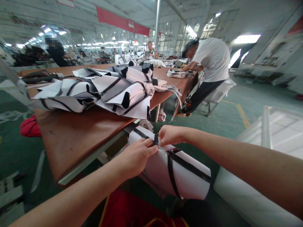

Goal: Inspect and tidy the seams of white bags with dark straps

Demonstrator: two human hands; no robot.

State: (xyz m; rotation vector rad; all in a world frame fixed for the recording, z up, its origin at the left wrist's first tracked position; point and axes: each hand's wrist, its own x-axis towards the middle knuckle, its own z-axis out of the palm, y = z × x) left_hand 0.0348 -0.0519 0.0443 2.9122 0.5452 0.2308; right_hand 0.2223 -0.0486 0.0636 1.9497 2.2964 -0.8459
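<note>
A white fabric piece with black straps (189, 170) lies rolled or folded over in front of me, below the table's edge. My left hand (138, 156) rests on it from the left, its fingers closed on the black strap near the middle. On the other side of that spot, my right hand (167, 135) is pinched at the strap, and its fingertips are partly hidden. Both hands are close together, only a small gap between them. The underside of the piece is out of sight.
A brown table (71, 135) holds a heap of white and black fabric pieces (113, 88). A red bundle (30, 126) is at its left. A person in a white shirt (211, 60) bends over the table's far right end. A white bin (281, 126) stands at right.
</note>
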